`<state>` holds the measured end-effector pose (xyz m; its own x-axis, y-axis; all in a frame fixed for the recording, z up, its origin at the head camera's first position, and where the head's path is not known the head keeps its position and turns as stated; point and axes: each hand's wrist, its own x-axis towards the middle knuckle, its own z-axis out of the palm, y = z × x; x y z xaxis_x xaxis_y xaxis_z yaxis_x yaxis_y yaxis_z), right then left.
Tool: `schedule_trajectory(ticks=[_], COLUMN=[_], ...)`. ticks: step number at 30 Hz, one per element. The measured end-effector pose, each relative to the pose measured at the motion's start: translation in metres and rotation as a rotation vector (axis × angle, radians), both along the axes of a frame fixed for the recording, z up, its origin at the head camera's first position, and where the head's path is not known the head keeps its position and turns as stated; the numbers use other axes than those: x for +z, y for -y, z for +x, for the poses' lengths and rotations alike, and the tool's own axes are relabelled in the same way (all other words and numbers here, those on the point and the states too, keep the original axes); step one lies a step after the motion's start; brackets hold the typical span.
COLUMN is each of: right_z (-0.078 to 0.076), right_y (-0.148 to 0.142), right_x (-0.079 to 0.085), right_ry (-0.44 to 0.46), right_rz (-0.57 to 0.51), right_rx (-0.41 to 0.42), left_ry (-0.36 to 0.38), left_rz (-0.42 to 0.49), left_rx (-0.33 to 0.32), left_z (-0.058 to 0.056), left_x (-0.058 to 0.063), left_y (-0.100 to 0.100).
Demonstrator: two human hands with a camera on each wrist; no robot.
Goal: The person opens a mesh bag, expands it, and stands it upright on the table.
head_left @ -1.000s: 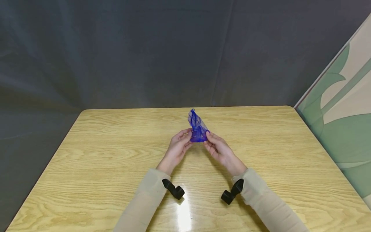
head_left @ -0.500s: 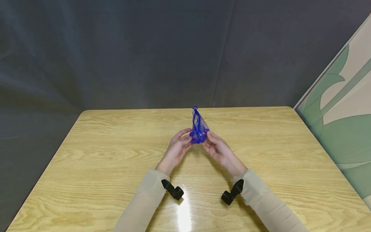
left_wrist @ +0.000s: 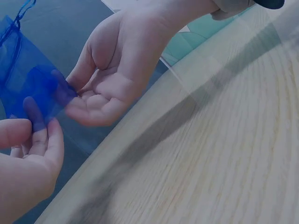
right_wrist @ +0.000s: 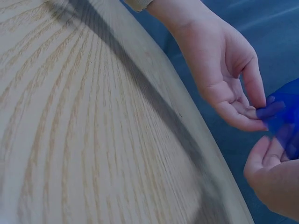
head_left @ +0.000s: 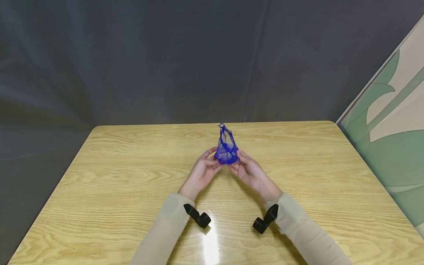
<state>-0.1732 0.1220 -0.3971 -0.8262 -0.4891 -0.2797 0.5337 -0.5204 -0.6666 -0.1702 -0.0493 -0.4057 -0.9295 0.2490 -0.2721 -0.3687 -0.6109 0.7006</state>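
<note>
A sheer blue drawstring pouch (head_left: 226,156) is held up over the far part of the table, narrowing to a small loop of cord at its top. My left hand (head_left: 201,172) pinches its lower left corner between thumb and fingers. At the lower right corner, my right hand (head_left: 252,174) pinches the cloth in the same way. Through the thin fabric of the pouch (left_wrist: 21,70), fingertips show in the left wrist view. In the right wrist view only an edge of the pouch (right_wrist: 290,100) appears, between both hands.
Beneath the hands spreads a light wood-grain table (head_left: 132,158). A dark curtain (head_left: 165,66) hangs behind its far edge. To the right stands a panel (head_left: 394,147) with green leaf shapes. Black wrist mounts (head_left: 200,219) sit on both sleeves.
The pouch has turned and changed shape between the fingers; its cords now form a wider loop at the front, and its lower part looks rounder. Both hands have stayed almost in place.
</note>
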Motion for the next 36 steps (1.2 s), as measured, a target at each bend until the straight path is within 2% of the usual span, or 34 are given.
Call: schedule_trajectory(ticks=[5, 12, 16, 20, 27, 32, 36], right_z=[0.0004, 0.0005, -0.0013, -0.003, -0.0032, -0.0038, -0.0024], right_y=[0.0001, -0.0016, -0.0014, -0.0005, 0.0009, 0.0028, 0.002], right_x=[-0.0006, -0.0027, -0.0024, -0.002, -0.0026, -0.0022, -0.001], right_ry=[0.015, 0.004, 0.041, 0.073, 0.069, 0.113, 0.139], right_rz=[-0.009, 0.01, -0.031, -0.08, -0.109, -0.098, -0.097], right_rx=[0.002, 0.011, 0.011, -0.015, -0.039, -0.077, -0.09], left_ry=[0.024, 0.001, -0.02, -0.002, 0.016, 0.034, 0.054], left_rz=[0.047, 0.004, 0.002, 0.025, 0.093, 0.142, 0.138], left_rx=[-0.017, -0.09, -0.065, -0.025, 0.002, -0.005, -0.061], left_z=[0.0012, 0.002, 0.001, 0.0004, 0.0009, 0.0019, 0.0035], left_x=[0.0004, 0.0017, 0.0018, 0.0007, 0.0004, -0.0004, -0.0006], left_y=[-0.0013, 0.0003, 0.0009, 0.0017, 0.0022, 0.0017, 0.0027])
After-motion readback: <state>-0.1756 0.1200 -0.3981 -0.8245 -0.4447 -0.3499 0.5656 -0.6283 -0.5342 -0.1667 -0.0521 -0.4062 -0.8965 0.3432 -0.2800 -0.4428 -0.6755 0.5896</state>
